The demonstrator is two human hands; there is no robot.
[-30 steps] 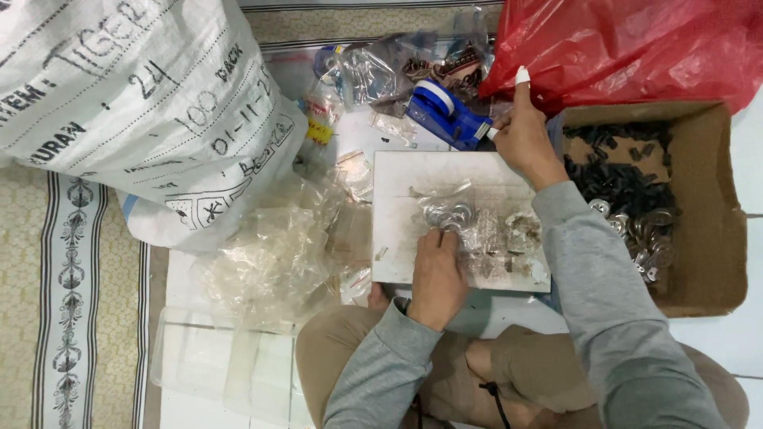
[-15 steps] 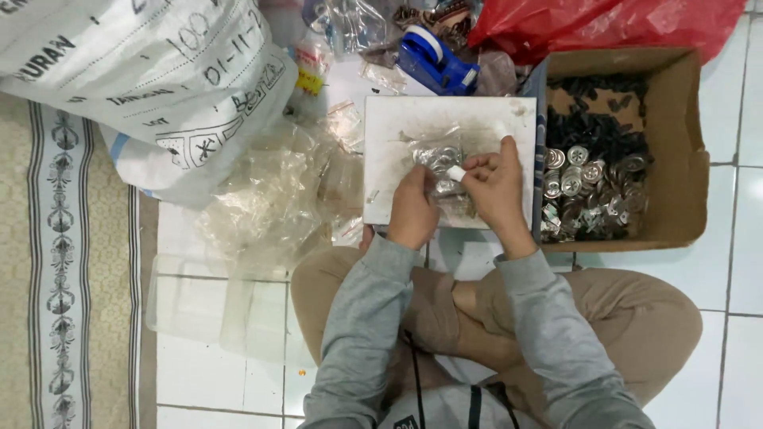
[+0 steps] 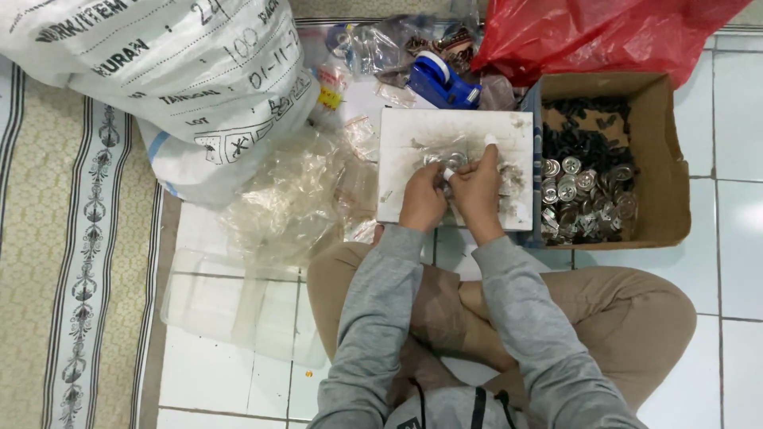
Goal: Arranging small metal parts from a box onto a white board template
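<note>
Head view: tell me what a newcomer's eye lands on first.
The two hands, left hand and right hand, meet at the centre over a white board, pinching small shiny parts. Right of the board, a cardboard box holds round silver pieces and black bits. A red bag fills the top right corner, and a big white sack the top left.

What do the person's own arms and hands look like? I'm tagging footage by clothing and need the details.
Both arms are covered by long grey sleeves of a soft knit top, ending in ribbed cuffs at the wrists. The left hand and right hand wear no gloves. Small white tape-like wraps cover some fingertips of the right hand. No watch, ring or cable shows.
</note>
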